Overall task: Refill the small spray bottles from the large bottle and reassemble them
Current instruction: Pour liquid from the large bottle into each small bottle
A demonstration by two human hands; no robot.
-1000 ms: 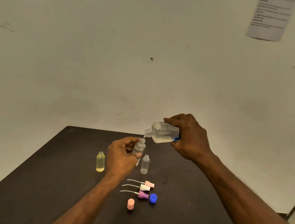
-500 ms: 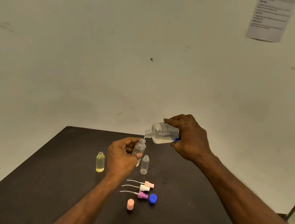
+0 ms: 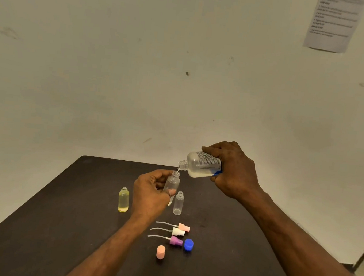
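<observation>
Clear small spray bottle [image 3: 172, 184]: held above the table [image 3: 60, 204], left hand [image 3: 150, 192] fingers curled round it. Large bottle [image 3: 200, 164]: tipped, right hand [image 3: 233, 171] wrapped round its base, neck just over the small mouth. Advice: pour slowly, mouths aligned.

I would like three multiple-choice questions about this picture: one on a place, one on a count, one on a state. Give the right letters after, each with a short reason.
1. Where does the yellow bottle stand?
A. left of the left hand
B. right of the blue cap
C. in the right hand

2. How many spray heads with tubes lie on the table?
A. one
B. three
C. five

3. How is the large bottle held?
A. upright
B. capped
C. tipped, its mouth over the small bottle

Answers: 1 A, it stands on the table beside that hand. 2 B, pink, white and purple. 3 C, its open neck points down-left.
</observation>
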